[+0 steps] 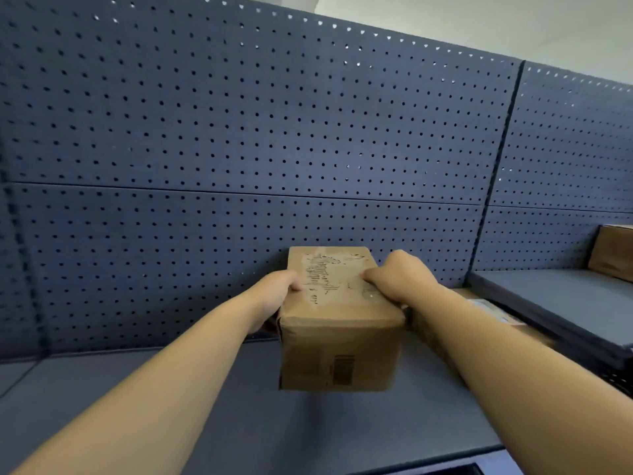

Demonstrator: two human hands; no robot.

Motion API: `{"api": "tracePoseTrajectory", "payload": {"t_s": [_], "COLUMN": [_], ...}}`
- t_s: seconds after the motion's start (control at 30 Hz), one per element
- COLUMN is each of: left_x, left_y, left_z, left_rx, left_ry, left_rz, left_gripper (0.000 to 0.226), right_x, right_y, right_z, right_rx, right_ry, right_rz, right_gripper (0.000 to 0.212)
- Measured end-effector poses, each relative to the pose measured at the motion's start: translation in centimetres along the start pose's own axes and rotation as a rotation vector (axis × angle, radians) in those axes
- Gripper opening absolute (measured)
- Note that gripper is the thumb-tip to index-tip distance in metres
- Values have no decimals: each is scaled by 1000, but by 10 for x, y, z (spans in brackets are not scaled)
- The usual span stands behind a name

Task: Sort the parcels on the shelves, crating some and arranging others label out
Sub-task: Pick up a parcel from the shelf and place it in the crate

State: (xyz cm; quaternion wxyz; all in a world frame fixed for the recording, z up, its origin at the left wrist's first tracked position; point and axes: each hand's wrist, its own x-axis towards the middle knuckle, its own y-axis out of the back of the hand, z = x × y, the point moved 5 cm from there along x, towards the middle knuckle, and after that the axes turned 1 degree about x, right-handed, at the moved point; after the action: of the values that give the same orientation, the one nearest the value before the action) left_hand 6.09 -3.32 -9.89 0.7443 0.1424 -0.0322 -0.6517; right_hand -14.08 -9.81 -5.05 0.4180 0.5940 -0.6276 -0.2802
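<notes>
Gripping a box (339, 313) over the middle of the shelf (171, 406), toward its back edge and just short of the pegboard (239, 132) rising behind that shelf. Hard to tell whether resting on the shelf or lifted just clear of it. Clamped from both sides: left hand (274, 296) wrapped round the left top edge with the thumb on the lid, right hand (400, 279) curled over the right top edge with fingers (370, 274) pressed down on the lid.

Probably stiff and light to middling in weight, judging by the square corners and the easy two-handed hold. Dry matte cardboard, so unlikely to slip. Torn, scuffed patch across the top, perhaps from a peeled label; printed barcode (342, 370) on the near face. Best taken by opposite side walls near the top corners, or under the bottom edges if heavier than expected. Better not to press the middle of the lid, likely the weakest spot.

Open room over the shelf's left half and along its front. Tighter at the shelf's right end, with a flat parcel (493, 310) lying there behind the right forearm and a higher shelf (548, 296) starting just beyond, carrying a second box (613, 252) at its far right. Mind that higher shelf's front lip when swinging rightward, and the shelf's own front edge when pulling back.
</notes>
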Motion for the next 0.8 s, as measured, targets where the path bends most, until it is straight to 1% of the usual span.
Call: {"api": "tracePoseTrajectory", "payload": {"t_s": [0.23,0.43,0.57,0.7,0.8], "left_x": [-34,-47,-53,-54,-50], "left_y": [94,150,173,186,190], "left_z": [-53,-91,-108,-123,-128], "left_rx": [25,-5,4,19,28], "left_ry": [123,154,188,251,257], "left_rz": [132,169,191,179,174], "left_gripper": [15,26,23,37,39], "right_x": [-31,-49,-57,-61,-61], "right_y": [-84,-136,-159,-175,-179], "right_z": [-76,-120,-138,-146,-146], "right_rx": [104,145,162,162,167], "right_ry": [67,80,82,70,57], "right_rz": [-118,-175,-209,-226,-207], "right_gripper": [38,37,36,37,37]}}
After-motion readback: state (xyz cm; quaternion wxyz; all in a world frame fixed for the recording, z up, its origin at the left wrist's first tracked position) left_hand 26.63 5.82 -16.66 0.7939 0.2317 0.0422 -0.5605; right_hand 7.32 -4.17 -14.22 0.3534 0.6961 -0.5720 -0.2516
